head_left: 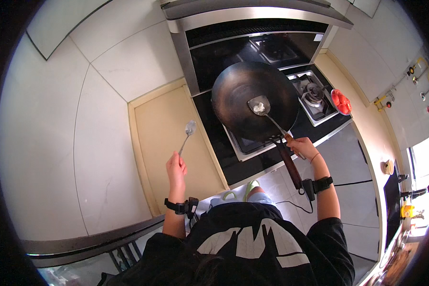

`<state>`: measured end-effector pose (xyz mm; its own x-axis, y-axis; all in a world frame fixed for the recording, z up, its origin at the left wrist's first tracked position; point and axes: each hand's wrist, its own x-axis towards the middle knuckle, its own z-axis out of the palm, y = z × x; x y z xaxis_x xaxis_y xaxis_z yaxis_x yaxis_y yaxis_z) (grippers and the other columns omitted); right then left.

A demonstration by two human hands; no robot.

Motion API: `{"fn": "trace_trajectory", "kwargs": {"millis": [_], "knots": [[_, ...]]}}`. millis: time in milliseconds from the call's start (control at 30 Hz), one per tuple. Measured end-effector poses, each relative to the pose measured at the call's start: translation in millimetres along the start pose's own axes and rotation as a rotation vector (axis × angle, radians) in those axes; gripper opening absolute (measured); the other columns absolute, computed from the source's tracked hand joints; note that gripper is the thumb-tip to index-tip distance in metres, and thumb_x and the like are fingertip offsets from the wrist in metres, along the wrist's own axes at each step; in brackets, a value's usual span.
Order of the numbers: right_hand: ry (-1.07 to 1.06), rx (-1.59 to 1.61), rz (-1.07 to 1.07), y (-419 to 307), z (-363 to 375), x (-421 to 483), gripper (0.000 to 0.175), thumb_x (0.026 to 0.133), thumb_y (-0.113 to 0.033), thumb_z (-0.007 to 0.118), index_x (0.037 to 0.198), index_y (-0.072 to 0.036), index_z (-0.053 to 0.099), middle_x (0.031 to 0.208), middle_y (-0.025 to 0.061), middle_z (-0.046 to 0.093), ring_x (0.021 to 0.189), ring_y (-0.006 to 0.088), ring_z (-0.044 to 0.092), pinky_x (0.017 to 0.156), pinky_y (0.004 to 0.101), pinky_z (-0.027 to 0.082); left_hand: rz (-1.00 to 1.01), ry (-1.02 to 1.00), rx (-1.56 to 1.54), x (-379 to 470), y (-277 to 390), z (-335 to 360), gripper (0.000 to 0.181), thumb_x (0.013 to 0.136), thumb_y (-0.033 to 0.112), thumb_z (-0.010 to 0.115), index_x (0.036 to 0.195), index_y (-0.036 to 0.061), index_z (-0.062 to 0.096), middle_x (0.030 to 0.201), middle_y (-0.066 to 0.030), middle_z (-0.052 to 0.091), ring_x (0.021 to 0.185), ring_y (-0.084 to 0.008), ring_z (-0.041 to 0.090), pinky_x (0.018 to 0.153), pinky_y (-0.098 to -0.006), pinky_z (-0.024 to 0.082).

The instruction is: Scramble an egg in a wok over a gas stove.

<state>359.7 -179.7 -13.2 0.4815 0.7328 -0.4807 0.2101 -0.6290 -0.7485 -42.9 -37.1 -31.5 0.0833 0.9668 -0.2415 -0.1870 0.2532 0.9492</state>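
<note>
In my left hand [176,168] is the handle of a metal spoon [189,129], its bowl raised over the beige counter left of the stove. My right hand [302,148] grips the wooden handle of a metal spatula [264,104]. The spatula's blade is over the inside of a dark wok [236,89] and carries a small lump of white stuff [259,107]. Whether the blade touches the wok's bottom I cannot tell. The wok sits on the left burner, and its brown handle [288,164] points toward me, below my right hand.
A bowl of cut red pieces, perhaps tomato [341,102], stands right of the bare gas burner [313,94]. A range hood [261,16] overhangs the back of the black stove top [232,168]. Gas pipes [386,98] run along the right wall. A cable [300,207] hangs from my right wrist device.
</note>
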Motion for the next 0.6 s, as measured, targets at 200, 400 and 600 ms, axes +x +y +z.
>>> {"fn": "trace_trajectory", "kwargs": {"millis": [200, 400, 600], "knots": [[0.008, 0.004, -0.024, -6, 5, -3, 0.029, 0.067, -0.027, 0.067, 0.063, 0.001, 0.062, 0.058, 0.0036, 0.057, 0.051, 0.0113, 0.051, 0.050, 0.0250, 0.041, -0.010, 0.008, -0.003, -1, 1, 1, 0.039, 0.090, 0.034, 0.042, 0.058, 0.0139, 0.033, 0.046, 0.0041, 0.030, 0.037, -0.0065, 0.026, 0.036, -0.0224, 0.021], [-0.007, 0.015, -0.020, -8, 7, -5, 0.029, 0.067, -0.027, 0.066, 0.068, 0.002, 0.063, 0.059, 0.0034, 0.057, 0.052, 0.0114, 0.051, 0.051, 0.0246, 0.041, -0.004, 0.014, -0.017, 0, 0, -10, 0.039, 0.090, 0.034, 0.042, 0.058, 0.0141, 0.033, 0.046, 0.0040, 0.030, 0.037, -0.0067, 0.026, 0.036, -0.0225, 0.020], [-0.025, 0.108, -0.016, -9, 6, -13, 0.028, 0.067, -0.027, 0.066, 0.069, 0.001, 0.063, 0.059, 0.0031, 0.057, 0.052, 0.0115, 0.051, 0.049, 0.0242, 0.040, 0.019, 0.068, -0.057, -3, 1, -27, 0.039, 0.090, 0.033, 0.043, 0.057, 0.0132, 0.034, 0.045, 0.0036, 0.030, 0.038, -0.0067, 0.027, 0.037, -0.0224, 0.022]]}}
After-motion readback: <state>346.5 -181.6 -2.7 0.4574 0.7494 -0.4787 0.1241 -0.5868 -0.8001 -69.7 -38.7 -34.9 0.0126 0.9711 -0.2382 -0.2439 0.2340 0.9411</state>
